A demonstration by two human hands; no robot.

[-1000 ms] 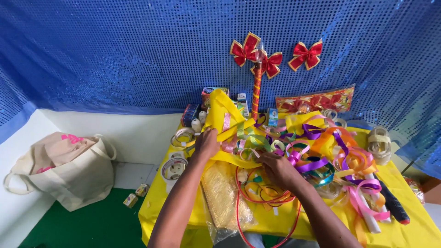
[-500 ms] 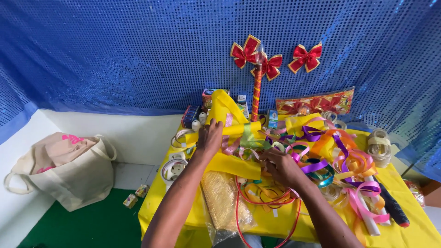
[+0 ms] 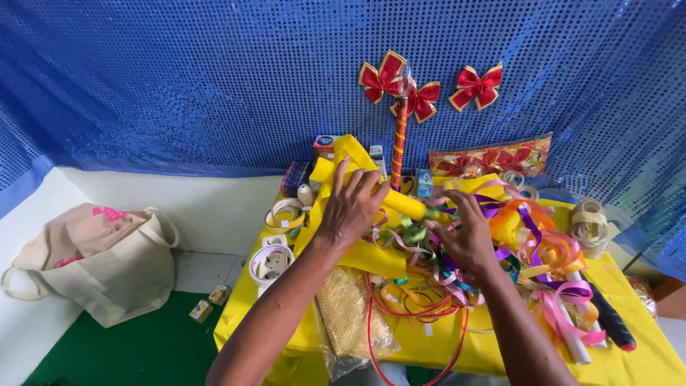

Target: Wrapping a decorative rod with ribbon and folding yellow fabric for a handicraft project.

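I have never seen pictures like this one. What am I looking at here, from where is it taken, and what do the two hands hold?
No machine is here: a person works with two bare hands, and a camera on the head looks down at them. The left hand grips a wide yellow ribbon, folded and partly rolled. The right hand rests, fingers spread, on a pile of coloured ribbons, next to the yellow roll's end. All this lies on a table with a yellow cover. Red bows hang on the blue curtain behind. A cloth bag stands on the floor, left.
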